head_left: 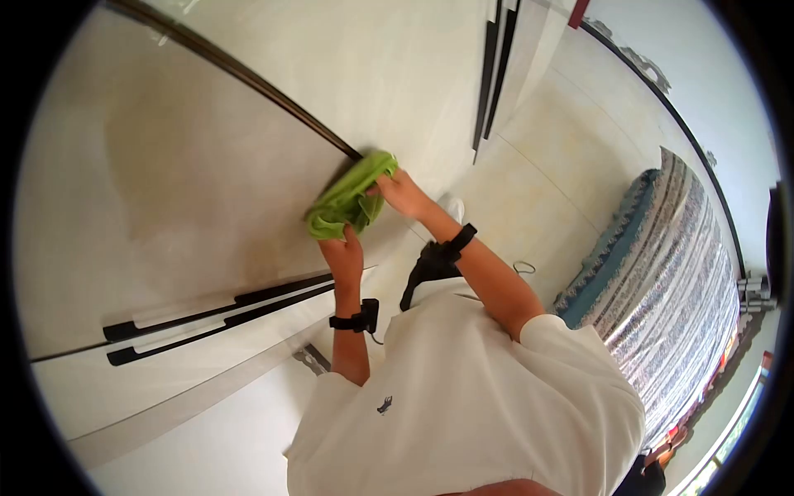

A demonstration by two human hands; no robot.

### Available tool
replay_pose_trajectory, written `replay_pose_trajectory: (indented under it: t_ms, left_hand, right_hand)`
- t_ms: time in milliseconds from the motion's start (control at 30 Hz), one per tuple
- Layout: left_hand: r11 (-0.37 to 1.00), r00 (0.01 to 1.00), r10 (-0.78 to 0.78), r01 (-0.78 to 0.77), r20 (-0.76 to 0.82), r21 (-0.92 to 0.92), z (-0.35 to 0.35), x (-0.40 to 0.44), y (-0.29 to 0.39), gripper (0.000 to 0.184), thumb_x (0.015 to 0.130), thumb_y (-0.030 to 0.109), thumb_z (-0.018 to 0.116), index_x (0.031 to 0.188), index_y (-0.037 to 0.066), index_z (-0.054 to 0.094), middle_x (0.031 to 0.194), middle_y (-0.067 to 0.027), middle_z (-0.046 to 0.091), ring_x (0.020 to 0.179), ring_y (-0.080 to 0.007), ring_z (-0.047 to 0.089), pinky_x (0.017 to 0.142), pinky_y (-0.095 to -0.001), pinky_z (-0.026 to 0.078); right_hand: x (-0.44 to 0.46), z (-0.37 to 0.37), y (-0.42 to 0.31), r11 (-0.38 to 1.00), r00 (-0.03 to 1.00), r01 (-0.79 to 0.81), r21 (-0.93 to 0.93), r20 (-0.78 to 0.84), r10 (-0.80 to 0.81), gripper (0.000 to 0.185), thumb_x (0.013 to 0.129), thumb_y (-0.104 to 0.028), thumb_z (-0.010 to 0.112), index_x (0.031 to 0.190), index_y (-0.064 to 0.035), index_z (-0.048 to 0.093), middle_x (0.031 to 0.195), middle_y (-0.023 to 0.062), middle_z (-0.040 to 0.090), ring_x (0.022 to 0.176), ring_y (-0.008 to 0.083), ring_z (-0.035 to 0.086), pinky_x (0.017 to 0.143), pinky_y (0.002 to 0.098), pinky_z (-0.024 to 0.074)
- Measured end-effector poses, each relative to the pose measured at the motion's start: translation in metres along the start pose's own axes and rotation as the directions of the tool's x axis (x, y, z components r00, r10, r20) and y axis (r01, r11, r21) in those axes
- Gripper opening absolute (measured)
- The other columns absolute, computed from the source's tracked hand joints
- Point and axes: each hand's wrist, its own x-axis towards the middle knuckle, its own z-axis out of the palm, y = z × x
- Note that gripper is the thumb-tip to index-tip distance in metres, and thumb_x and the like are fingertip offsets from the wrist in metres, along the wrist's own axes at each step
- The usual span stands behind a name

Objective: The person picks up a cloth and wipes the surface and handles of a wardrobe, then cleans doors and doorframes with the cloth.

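Observation:
A green cloth (pixel 354 198) is bunched between my two hands, in front of a pale, glossy cabinet door (pixel 190 165). My left hand (pixel 341 252) grips its lower end, thumb up against the fabric. Higher and to the right, my right hand (pixel 399 192) has its fingers closed on the other side of the cloth. The cloth's top edge meets the end of a dark metal strip (pixel 248 78) running along the door. Some fingers of both hands are hidden by the folds.
Long black handles (pixel 223 312) run along the cabinet at lower left, with more black handles (pixel 495 74) at the top. A bed with a striped cover (pixel 662 289) stands on the right. Pale floor tiles (pixel 546 157) lie between bed and cabinet.

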Motion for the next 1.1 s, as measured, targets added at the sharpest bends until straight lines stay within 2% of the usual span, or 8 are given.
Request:
replay_pose_trajectory:
  t_ms: [100,167,300,433,733,800,967,1100]
  left_hand:
    - [0.976,0.975,0.215,-0.211,-0.060,0.057,0.005,0.028,0.049,0.032,0.086,0.002,0.059,0.115,-0.008,0.054,0.116,-0.0238,0.058,0.107,-0.0388,0.055,0.096,-0.0437,0.040]
    - [0.945,0.940,0.327,-0.324,-0.096,0.042,0.008,0.060,0.102,0.031,0.086,0.003,0.059,0.115,-0.008,0.054,0.115,-0.0239,0.058,0.108,-0.0388,0.055,0.095,-0.0439,0.040]
    - [0.889,0.846,0.459,-0.440,-0.272,0.131,0.051,0.107,0.142,0.034,0.081,0.005,0.065,0.112,-0.005,0.057,0.113,-0.0211,0.060,0.108,-0.0391,0.055,0.094,-0.0476,0.040]
    - [0.724,0.802,0.593,-0.488,-0.079,0.487,0.081,0.117,0.123,0.039,0.075,0.006,0.068,0.112,-0.003,0.057,0.112,-0.0190,0.060,0.107,-0.0409,0.054,0.095,-0.0514,0.038]
    - [0.935,0.926,0.278,-0.321,0.254,0.149,0.162,0.044,0.088,0.073,0.081,0.009,0.064,0.143,-0.004,0.026,0.140,-0.0266,0.038,0.128,-0.0420,0.039,0.104,-0.0466,0.034]
    - [0.996,0.867,0.005,0.038,0.498,-0.075,0.160,0.050,0.116,0.078,0.086,0.002,0.056,0.148,-0.003,0.008,0.149,-0.0277,0.026,0.135,-0.0391,0.033,0.107,-0.0423,0.034]
    - [0.947,0.939,0.289,-0.252,0.184,-0.201,0.167,0.122,0.157,0.058,0.088,-0.004,0.047,0.142,-0.006,0.025,0.128,-0.0291,0.050,0.115,-0.0391,0.055,0.097,-0.0407,0.044]
    - [0.858,0.918,0.325,-0.185,0.228,-0.480,0.185,0.163,0.197,0.052,0.089,-0.006,0.045,0.140,-0.005,0.032,0.128,-0.0259,0.051,0.120,-0.0348,0.052,0.098,-0.0382,0.043]
  right_hand:
    - [-0.004,-0.015,-0.081,0.889,0.931,0.356,-0.289,0.023,-0.365,0.026,0.093,-0.015,0.044,0.108,0.0003,0.058,0.098,0.0165,0.065,0.083,0.0212,0.064,0.073,0.0334,0.0497]
    - [0.007,-0.010,-0.126,0.760,0.764,0.617,-0.203,-0.078,-0.641,0.024,0.093,-0.015,0.045,0.106,0.0005,0.058,0.092,0.0181,0.064,0.078,0.0274,0.062,0.075,0.0360,0.0492]
    - [0.027,-0.026,-0.166,0.814,0.865,0.486,-0.319,0.043,-0.500,0.026,0.090,-0.014,0.045,0.108,-0.0020,0.059,0.101,0.0197,0.062,0.089,0.0353,0.059,0.083,0.0401,0.0483]
    - [0.049,-0.042,-0.126,0.467,0.647,0.645,-0.605,0.106,-0.755,0.027,0.085,-0.010,0.046,0.107,-0.0019,0.059,0.115,0.0200,0.055,0.104,0.0388,0.049,0.092,0.0416,0.0418]
    - [0.058,-0.132,-0.029,0.669,0.960,0.109,-0.735,-0.096,-0.263,0.029,0.083,-0.013,0.049,0.109,-0.0089,0.062,0.106,0.0175,0.062,0.105,0.0383,0.051,0.088,0.0467,0.0456]
    - [0.056,-0.141,-0.031,0.645,0.922,0.221,-0.731,-0.059,-0.383,0.028,0.083,-0.013,0.049,0.108,-0.0084,0.062,0.106,0.0177,0.062,0.105,0.0389,0.051,0.088,0.0467,0.0450]
    - [0.063,-0.149,-0.122,0.400,0.625,0.516,-0.758,0.014,-0.780,0.023,0.083,-0.010,0.051,0.104,-0.0061,0.061,0.106,0.0187,0.061,0.097,0.0415,0.053,0.085,0.0466,0.0442]
    - [0.073,-0.178,-0.165,0.517,0.715,0.497,-0.697,-0.008,-0.699,0.023,0.089,-0.011,0.048,0.106,-0.0009,0.059,0.109,0.0201,0.060,0.098,0.0396,0.054,0.085,0.0422,0.0455]
